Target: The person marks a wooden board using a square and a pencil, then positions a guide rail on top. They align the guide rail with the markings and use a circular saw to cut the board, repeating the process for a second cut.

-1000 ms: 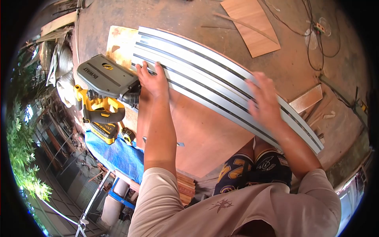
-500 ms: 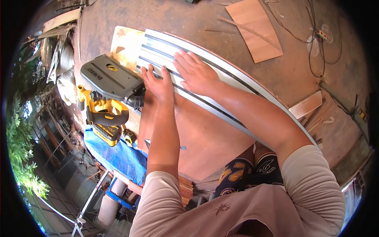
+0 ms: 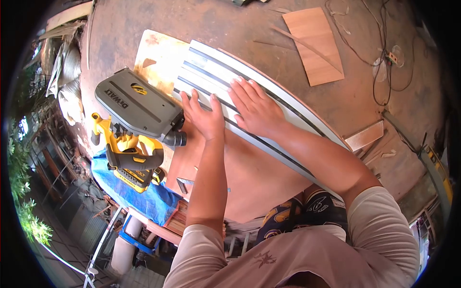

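"Condition of your left hand (image 3: 207,120)?"
"Open, thumb apart from the fingers; your left forearm (image 3: 208,180) extends almost straight ahead."
"Your right hand (image 3: 260,111)?"
"Open, back uppermost, fingers extended close together, thumb apart; your right forearm (image 3: 319,151) slants in from the right."

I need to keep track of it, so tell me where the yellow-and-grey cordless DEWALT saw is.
In the head view, the saw is on the left side, just left of the left hand and above the crumpled blue tarp in the picture.
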{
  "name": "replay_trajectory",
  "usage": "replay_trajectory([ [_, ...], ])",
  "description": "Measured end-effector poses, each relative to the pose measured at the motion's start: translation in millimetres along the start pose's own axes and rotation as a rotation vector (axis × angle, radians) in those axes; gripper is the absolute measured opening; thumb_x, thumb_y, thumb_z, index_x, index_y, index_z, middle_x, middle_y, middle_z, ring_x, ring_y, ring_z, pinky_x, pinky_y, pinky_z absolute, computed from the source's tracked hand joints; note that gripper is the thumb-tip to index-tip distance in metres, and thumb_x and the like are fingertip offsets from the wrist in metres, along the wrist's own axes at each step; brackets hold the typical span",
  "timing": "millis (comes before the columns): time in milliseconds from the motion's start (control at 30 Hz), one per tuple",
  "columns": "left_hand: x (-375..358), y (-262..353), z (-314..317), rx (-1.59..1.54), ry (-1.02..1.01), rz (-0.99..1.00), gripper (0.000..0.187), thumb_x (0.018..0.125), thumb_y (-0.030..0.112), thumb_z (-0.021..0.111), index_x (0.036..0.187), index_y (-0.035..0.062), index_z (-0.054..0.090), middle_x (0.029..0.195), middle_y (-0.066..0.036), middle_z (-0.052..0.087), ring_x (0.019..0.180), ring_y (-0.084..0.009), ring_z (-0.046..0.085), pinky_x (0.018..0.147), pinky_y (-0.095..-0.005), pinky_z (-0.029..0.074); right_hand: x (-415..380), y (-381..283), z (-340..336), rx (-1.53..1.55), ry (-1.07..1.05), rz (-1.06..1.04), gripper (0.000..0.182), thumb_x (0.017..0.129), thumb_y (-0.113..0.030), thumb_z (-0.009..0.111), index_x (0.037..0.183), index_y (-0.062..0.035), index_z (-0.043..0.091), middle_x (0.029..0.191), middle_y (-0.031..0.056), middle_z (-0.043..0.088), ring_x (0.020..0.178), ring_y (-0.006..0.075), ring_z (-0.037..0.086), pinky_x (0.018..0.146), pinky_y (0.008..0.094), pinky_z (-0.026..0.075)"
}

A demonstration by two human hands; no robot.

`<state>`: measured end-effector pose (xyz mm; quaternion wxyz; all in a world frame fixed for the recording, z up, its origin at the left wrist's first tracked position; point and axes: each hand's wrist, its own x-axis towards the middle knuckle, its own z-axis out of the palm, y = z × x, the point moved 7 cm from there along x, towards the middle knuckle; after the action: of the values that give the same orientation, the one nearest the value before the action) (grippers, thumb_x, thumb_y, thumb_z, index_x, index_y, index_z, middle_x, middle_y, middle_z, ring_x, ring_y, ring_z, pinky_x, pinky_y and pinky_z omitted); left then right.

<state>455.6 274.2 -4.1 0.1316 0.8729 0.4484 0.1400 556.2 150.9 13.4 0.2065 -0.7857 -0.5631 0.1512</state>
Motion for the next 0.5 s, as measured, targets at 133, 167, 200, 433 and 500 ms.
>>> replay_trajectory([
  [133, 0.6, 0.2, -0.5, -0.006, -0.023, -0.004, 0.057, 0.081, 0.024, 0.069, 0.128, -0.0022, 0.051, 0.145, -0.027, 0.035, 0.133, -0.0434, 0.035, 0.108, -0.0521, 0.027, 2.6, 0.4, 4.9, 0.009, -0.066, 0.018, 0.069, 0.082, -0.034, 0.061, 0.139, 0.0001, 0.042, 0.149, 0.018, 0.036, 0.141, 0.03, 0.031, 0.116, 0.0431, 0.02],
  [167, -0.2, -1.6, -1.7, -0.007, -0.023, -0.013, 0.057, 0.081, 0.024, 0.069, 0.128, -0.0022, 0.051, 0.145, -0.027, 0.035, 0.133, -0.0434, 0.035, 0.108, -0.0521, 0.027, 3.9, 0.5, 5.1, 0.016, -0.081, 0.025, 0.07, 0.082, -0.033, 0.061, 0.14, 0.0, 0.041, 0.15, 0.0181, 0.035, 0.141, 0.0302, 0.031, 0.116, 0.0435, 0.02],
  [200, 0.4, -1.8, -1.1, -0.017, -0.026, -0.014, 0.057, 0.081, 0.023, 0.07, 0.128, -0.0023, 0.051, 0.145, -0.028, 0.035, 0.133, -0.0438, 0.035, 0.108, -0.052, 0.027, 5.4, 0.6, 5.0, 0.01, -0.084, 0.02, 0.07, 0.082, -0.033, 0.061, 0.14, 0.0, 0.041, 0.15, 0.0181, 0.035, 0.141, 0.0302, 0.031, 0.116, 0.0435, 0.02],
  [433, 0.9, -2.3, -1.0, -0.07, -0.036, -0.025, 0.059, 0.079, 0.02, 0.072, 0.129, -0.0022, 0.051, 0.144, -0.028, 0.035, 0.133, -0.044, 0.034, 0.108, -0.0513, 0.027, 6.2, 0.9, 5.5, -0.008, -0.086, 0.029, 0.07, 0.081, -0.033, 0.062, 0.14, -0.0012, 0.041, 0.15, 0.0177, 0.036, 0.14, 0.0307, 0.032, 0.116, 0.0446, 0.021],
  [500, 1.1, -2.3, -1.1, -0.079, -0.039, -0.025, 0.059, 0.079, 0.02, 0.072, 0.129, -0.0022, 0.05, 0.144, -0.028, 0.034, 0.133, -0.044, 0.034, 0.109, -0.0512, 0.027, 6.1, 0.9, 5.7, -0.026, -0.095, 0.019, 0.069, 0.084, -0.034, 0.06, 0.14, -0.0004, 0.041, 0.15, 0.0185, 0.036, 0.141, 0.0306, 0.03, 0.116, 0.0442, 0.021],
])
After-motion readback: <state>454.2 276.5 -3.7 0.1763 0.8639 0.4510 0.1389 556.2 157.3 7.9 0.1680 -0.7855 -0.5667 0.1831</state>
